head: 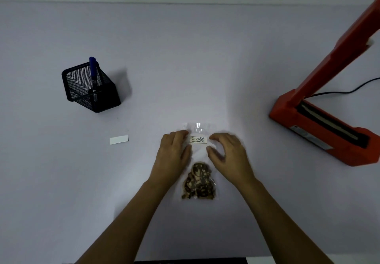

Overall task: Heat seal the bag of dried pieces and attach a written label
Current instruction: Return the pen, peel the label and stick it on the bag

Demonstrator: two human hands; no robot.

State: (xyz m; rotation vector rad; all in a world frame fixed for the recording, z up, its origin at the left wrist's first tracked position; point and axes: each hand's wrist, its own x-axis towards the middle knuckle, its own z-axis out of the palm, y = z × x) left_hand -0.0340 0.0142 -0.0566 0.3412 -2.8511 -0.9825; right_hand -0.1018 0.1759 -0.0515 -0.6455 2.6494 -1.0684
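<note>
A clear plastic bag (198, 154) lies flat on the white table (185, 68), with brown dried pieces (198, 183) bunched in its near end. A small written label (198, 139) sits on the bag's upper part. My left hand (173, 152) rests flat on the bag's left side, fingers straight beside the label. My right hand (227, 152) hovers at the bag's right side, fingers loosely arched and blurred, fingertips near the label's right edge. It grips nothing that I can see.
An orange heat sealer (320, 128) stands at the right with its arm raised and a black cable behind. A black mesh pen holder (90, 89) with a blue pen (93, 68) is at the left. A white paper strip (119, 139) lies left of the bag.
</note>
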